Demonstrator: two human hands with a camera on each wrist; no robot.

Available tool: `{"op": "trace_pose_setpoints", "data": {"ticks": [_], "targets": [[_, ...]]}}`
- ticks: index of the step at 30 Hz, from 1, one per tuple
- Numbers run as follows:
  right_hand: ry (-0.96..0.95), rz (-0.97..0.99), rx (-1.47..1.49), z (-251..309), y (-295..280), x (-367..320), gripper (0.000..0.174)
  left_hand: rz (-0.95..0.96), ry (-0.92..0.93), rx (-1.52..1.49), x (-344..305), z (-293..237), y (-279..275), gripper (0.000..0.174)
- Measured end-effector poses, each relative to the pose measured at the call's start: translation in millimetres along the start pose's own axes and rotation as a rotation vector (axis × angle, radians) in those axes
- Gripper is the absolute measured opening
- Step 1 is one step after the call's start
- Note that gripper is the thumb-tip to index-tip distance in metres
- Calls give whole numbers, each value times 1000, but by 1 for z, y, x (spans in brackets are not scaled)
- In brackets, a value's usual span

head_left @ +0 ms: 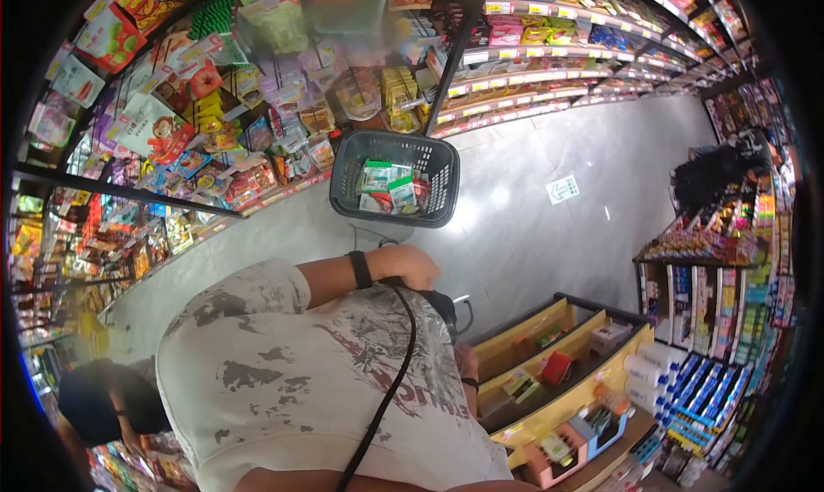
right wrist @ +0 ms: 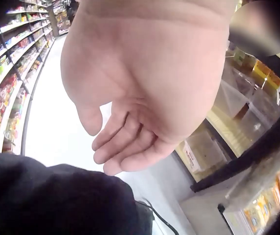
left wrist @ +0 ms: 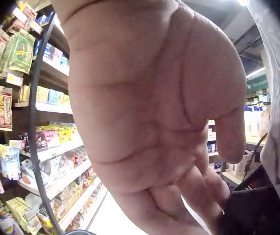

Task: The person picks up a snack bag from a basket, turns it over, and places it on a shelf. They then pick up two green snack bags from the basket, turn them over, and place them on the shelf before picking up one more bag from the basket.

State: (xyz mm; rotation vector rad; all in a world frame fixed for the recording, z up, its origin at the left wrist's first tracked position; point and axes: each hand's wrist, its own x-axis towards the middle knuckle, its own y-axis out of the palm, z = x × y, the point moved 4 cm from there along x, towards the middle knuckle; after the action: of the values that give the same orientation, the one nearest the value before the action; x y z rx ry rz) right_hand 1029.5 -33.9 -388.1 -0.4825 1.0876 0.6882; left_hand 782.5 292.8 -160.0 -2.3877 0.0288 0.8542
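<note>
My left hand point(head_left: 412, 266) hangs in front of the white patterned shirt, a black band round its wrist. In the left wrist view its palm and loosely extended fingers point(left wrist: 167, 198) hold nothing, the fingertips close to dark cloth point(left wrist: 250, 208). My right hand point(head_left: 466, 362) is mostly hidden beside the shirt in the head view. The right wrist view shows that hand point(right wrist: 145, 83) with fingers loosely bent and no object in them. On the floor past my left hand stands a dark shopping basket point(head_left: 343, 202) with several green-and-white packets point(head_left: 401, 192) inside.
Racks of hanging snack bags point(head_left: 154, 127) line the left side, beside tiered shelves point(head_left: 549, 42). A yellow-edged display bin point(head_left: 515, 329) with a few boxes stands close on my right. One person in dark clothes point(head_left: 116, 402) is behind. A floor arrow sticker point(head_left: 563, 190) lies ahead.
</note>
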Motion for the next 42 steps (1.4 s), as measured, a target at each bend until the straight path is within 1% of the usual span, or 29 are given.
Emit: {"op": "trace_pose_setpoints", "data": {"ticks": [1,3,4,7,10,11,13,15,16,17,18,20,21,23,24,25,26,28,29,32,33,36,38,40,41,42], "targets": [[-16,21,-22,13,-13,23,23,-33,-12,-24,6,2,-7,39],[101,17,-106,40,-46,74,30,-70,-85,-91,16,4,-19,36],[162,9,-149,54,-59,87,34,-85,-119,-128,22,2,-24,34],[-13,110,-294,127,-74,119,34,-162,-159,-207,54,-7,-38,31],[-25,180,-285,215,-79,162,33,-324,-246,-334,73,-35,-52,33],[-33,209,-271,246,-70,178,33,-363,-294,-369,77,-41,-52,36],[-20,166,-365,309,-52,207,35,-423,-346,-388,79,-51,-57,36],[-34,121,-487,369,-18,209,37,-445,-398,-454,76,-58,-60,35],[-66,163,-569,396,-1,216,40,-440,-426,-506,71,-53,-63,34],[-96,207,-652,415,18,221,43,-436,-454,-559,67,-47,-61,34],[-113,215,-732,432,36,222,43,-503,-458,-584,65,-43,-56,32],[-161,243,-881,463,93,214,43,-646,-472,-613,58,-27,-49,30],[-165,281,-893,472,120,214,42,-662,-484,-666,56,-20,-47,29],[-170,351,-917,481,169,212,41,-758,-488,-717,47,-14,-48,28],[-173,382,-999,484,194,204,40,-808,-490,-736,43,-10,-49,27],[-180,415,-1080,487,225,195,40,-804,-512,-775,43,-5,-49,29],[-188,450,-1166,489,258,190,40,-840,-517,-769,45,3,-46,30],[-245,557,-1313,487,310,192,38,-896,-523,-774,51,10,-34,33],[-259,601,-1388,488,326,192,38,-961,-513,-874,52,8,-28,37],[-185,634,-1734,481,394,187,35,-1060,-573,-973,59,-13,-25,39],[-211,656,-1768,478,417,195,31,-1062,-565,-1023,69,-14,-19,41],[-424,783,-1953,458,483,212,28,-1045,-644,-1215,83,-25,-18,43],[-517,857,-2061,428,522,224,27,-1047,-624,-1395,104,-32,-14,44],[-588,957,-2208,388,556,254,27,-1137,-660,-1373,142,-45,-12,44],[-735,1076,-2279,367,569,295,26,-1123,-660,-1466,156,-45,-15,44],[-878,1151,-2318,348,582,328,24,-1097,-650,-1560,168,-46,-16,44]]}}
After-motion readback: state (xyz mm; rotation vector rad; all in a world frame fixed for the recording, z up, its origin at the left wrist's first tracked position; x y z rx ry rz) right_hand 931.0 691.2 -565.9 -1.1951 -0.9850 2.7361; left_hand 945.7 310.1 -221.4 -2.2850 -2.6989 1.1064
